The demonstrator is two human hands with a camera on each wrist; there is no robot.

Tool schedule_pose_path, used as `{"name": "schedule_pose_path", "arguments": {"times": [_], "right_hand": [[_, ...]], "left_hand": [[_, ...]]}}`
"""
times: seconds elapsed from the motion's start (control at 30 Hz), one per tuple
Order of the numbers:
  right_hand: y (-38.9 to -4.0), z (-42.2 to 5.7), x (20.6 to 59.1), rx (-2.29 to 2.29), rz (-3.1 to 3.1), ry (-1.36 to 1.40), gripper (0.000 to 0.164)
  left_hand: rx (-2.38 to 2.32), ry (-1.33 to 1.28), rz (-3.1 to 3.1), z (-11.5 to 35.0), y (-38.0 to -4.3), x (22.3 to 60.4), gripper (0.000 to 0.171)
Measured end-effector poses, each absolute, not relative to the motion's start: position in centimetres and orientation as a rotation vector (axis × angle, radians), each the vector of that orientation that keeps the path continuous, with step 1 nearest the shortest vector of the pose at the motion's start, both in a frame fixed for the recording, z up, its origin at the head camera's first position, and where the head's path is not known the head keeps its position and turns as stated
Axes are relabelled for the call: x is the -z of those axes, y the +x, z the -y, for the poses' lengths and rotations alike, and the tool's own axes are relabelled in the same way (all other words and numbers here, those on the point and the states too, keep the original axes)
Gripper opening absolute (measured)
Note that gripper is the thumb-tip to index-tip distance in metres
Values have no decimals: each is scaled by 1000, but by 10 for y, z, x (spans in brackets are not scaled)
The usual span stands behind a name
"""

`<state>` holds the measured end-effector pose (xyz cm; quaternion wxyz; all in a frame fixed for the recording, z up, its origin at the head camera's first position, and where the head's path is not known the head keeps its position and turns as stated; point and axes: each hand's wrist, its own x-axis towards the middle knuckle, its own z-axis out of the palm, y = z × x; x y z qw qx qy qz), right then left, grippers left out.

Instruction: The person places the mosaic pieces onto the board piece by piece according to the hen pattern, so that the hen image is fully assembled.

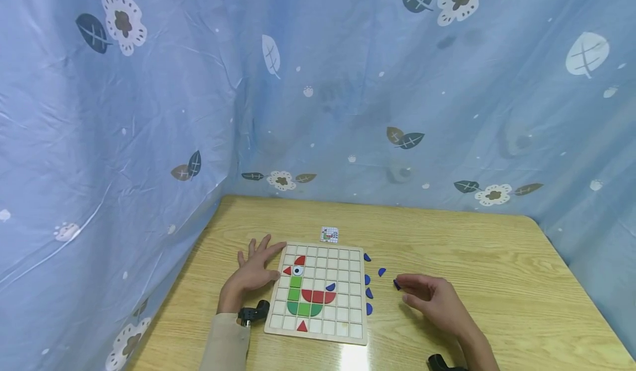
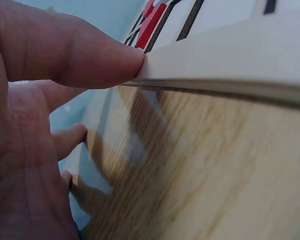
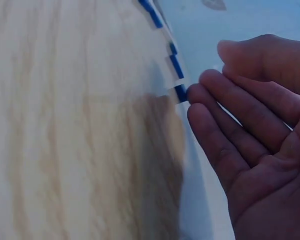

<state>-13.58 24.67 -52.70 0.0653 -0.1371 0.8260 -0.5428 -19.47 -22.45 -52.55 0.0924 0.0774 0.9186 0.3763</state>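
A wooden grid board (image 1: 320,338) lies on the table with colored pieces on it: green squares, red and green rounded pieces, red triangles and an eye tile (image 1: 297,270). One blue piece (image 1: 330,287) sits on the board above the red row. My left hand (image 1: 254,271) rests at the board's left edge, fingers spread; its thumb (image 2: 97,60) touches the side of the board in the left wrist view. Right of the board, the fingertips of my right hand (image 1: 434,302) are at a small blue piece (image 1: 397,285) on the table, thumb held apart. Whether they touch it I cannot tell.
Several blue rounded pieces (image 1: 369,308) line the board's right edge, and another blue piece (image 1: 382,272) lies between them and my right hand. A small pattern card (image 1: 329,234) lies behind the board. A blue patterned curtain (image 1: 348,100) surrounds the wooden table (image 1: 447,238).
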Motion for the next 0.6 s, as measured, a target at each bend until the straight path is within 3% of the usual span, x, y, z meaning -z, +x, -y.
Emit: {"name": "schedule_pose_path", "arguments": {"times": [0.27,0.6], "right_hand": [[-144,-243,524,1613,-2598,-390,34],[-165,-238,530,1447,-2561,-573,31]], "left_hand": [[-1134,236,-2722,224,-195,526,84],[-1135,224,-2724,223,-195,526,85]]}}
